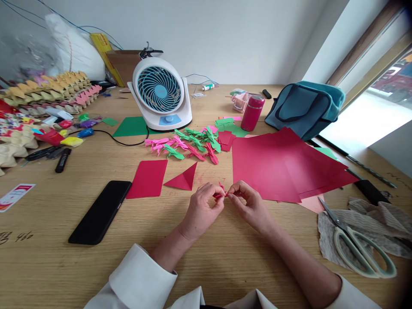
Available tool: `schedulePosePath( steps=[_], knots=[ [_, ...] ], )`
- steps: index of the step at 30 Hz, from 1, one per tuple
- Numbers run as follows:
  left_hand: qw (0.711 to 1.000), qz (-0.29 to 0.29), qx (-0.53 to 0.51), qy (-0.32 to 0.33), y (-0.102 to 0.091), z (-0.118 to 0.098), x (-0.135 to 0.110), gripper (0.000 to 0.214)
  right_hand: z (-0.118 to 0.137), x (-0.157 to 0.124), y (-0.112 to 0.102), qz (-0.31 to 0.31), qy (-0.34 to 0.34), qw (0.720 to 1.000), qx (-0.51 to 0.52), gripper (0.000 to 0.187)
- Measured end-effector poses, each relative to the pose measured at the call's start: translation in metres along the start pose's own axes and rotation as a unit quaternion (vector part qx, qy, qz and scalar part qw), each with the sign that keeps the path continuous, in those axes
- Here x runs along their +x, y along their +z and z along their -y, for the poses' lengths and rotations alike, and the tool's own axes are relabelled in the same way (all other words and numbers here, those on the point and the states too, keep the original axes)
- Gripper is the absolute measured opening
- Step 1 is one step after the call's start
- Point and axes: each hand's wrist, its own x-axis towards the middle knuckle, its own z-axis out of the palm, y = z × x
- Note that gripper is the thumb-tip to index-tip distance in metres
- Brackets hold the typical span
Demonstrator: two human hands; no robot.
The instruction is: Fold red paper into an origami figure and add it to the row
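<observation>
Between my two hands is a small folded red paper figure (222, 187), mostly hidden by my fingers. My left hand (202, 208) pinches it from the left, thumb and forefinger closed. On its other side, my right hand (249, 205) pinches it with thumb and forefinger. Just beyond lie several folded paper figures (193, 143) in pink, green and red. A creased red paper triangle (183, 178) and a red paper rectangle (148, 178) rest left of my hands. Large red paper sheets (267, 163) spread out to the right.
A white fan (161, 92) stands at the back, near a red flask (253, 112) and a blue bag (302, 109). Scissors (357, 246) lie on a grey cloth (328, 231) at right. At left are a black phone (100, 212) and egg-carton trays (13, 146).
</observation>
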Motion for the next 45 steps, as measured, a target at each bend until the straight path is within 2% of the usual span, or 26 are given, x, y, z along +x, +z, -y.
schedulePosePath(
  steps=[8,18,24,31,35,38,45],
  knots=[
    [1.0,-0.011,0.021,0.013,0.0031,-0.0006,-0.002,0.018,0.0048,-0.0019,0.0015,0.016,0.023,1.0,0.006,0.012],
    [0.999,-0.019,0.034,0.033,0.0035,0.001,-0.0016,0.019,0.0066,-0.0016,0.0012,0.023,0.005,0.999,-0.035,0.014],
    [1.0,-0.014,0.009,-0.005,0.0027,0.002,-0.0018,0.02,0.0006,-0.0005,0.0003,0.015,-0.021,0.999,-0.035,0.015],
    [0.996,-0.009,-0.046,-0.072,0.0017,0.0007,-0.001,0.02,0.0008,0.001,-0.0013,0.0,-0.01,1.0,-0.027,0.019],
    [0.993,-0.008,-0.073,-0.095,0.0013,0.0016,-0.0006,0.02,0.0029,0.0005,-0.003,-0.011,-0.065,0.997,-0.029,0.011],
    [0.99,-0.003,-0.093,-0.102,0.0005,0.0016,-0.0004,0.021,0.0068,-0.0003,-0.0043,0.006,-0.119,0.991,-0.054,0.01],
    [0.988,0.009,-0.11,-0.104,-0.0016,0.0006,-0.0002,0.02,0.0031,-0.0011,-0.0047,0.01,-0.163,0.98,-0.11,0.015]
  ],
)
